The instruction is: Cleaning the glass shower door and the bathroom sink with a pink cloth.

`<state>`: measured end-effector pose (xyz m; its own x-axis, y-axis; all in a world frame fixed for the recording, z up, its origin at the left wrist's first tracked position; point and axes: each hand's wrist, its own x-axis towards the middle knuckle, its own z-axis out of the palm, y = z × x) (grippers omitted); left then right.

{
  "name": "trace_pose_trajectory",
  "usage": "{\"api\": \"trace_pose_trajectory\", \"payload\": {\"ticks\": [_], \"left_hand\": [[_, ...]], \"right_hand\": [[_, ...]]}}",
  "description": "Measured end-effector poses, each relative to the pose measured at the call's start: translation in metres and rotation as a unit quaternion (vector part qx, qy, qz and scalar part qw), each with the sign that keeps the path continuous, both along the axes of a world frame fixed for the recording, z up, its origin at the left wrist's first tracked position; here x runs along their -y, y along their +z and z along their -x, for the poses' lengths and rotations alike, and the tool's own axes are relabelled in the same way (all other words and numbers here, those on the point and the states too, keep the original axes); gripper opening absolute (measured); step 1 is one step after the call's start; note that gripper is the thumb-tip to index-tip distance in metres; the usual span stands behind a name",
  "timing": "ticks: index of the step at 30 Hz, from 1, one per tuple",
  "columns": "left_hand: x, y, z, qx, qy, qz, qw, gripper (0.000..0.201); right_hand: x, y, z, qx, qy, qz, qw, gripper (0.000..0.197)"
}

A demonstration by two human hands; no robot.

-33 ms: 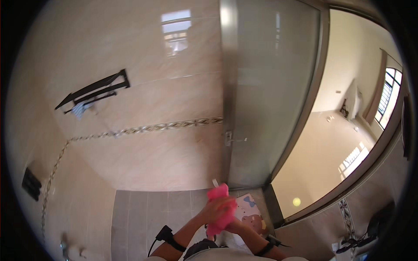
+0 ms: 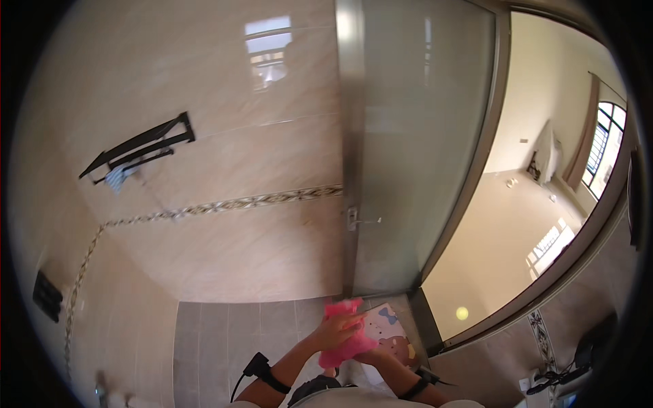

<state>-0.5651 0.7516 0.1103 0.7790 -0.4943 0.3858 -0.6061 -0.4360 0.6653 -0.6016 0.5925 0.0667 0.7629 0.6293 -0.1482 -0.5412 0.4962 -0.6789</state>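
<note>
A crumpled bright pink cloth (image 2: 341, 352) is bunched between my two hands, low in the middle of the view. My left hand (image 2: 336, 331) lies across its upper part, fingers bent over the fabric. Lower and to the right, my right hand (image 2: 368, 355) grips the cloth's edge, its fingers partly hidden by the folds. Each forearm wears a black strap with a small device.
Beneath my hands is a grey tiled floor (image 2: 235, 340) with a cartoon-patterned mat (image 2: 389, 334). Ahead stands a frosted glass door (image 2: 422, 156) with a metal handle (image 2: 352, 218). The doorway opens right into another room. A black rack (image 2: 139, 146) hangs on the left wall.
The cloth has changed shape: its top has sunk and its folds have shifted under my left hand. Both hands keep hold. The whole view has turned slightly.
</note>
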Motion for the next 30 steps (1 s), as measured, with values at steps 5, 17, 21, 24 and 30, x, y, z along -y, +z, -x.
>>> {"api": "trace_pose_trajectory", "payload": {"ticks": [5, 17, 21, 24, 30], "left_hand": [[-0.009, -0.019, -0.095, -0.295, -0.081, 0.128, 0.944, 0.044], [-0.045, 0.05, -0.353, -0.094, 0.133, 0.201, 0.966, 0.05], [-0.026, 0.094, -0.436, 0.001, 0.155, 0.285, 0.946, 0.066], [-0.018, 0.103, -0.49, 0.016, 0.178, 0.319, 0.931, 0.066], [-0.054, 0.04, -0.532, 0.158, 0.349, -0.022, 0.923, 0.067]], "right_hand": [[0.052, -0.082, -0.125, 0.511, 0.065, 0.346, 0.784, 0.046], [0.109, 0.141, -0.309, 0.446, -0.422, 0.51, 0.603, 0.059], [0.098, 0.178, -0.424, 0.361, -0.436, 0.285, 0.773, 0.051], [0.041, 0.246, -0.454, 0.575, -0.337, 0.549, 0.504, 0.04], [-0.006, 0.32, -0.481, 0.781, -0.356, 0.191, 0.477, 0.023]]}}
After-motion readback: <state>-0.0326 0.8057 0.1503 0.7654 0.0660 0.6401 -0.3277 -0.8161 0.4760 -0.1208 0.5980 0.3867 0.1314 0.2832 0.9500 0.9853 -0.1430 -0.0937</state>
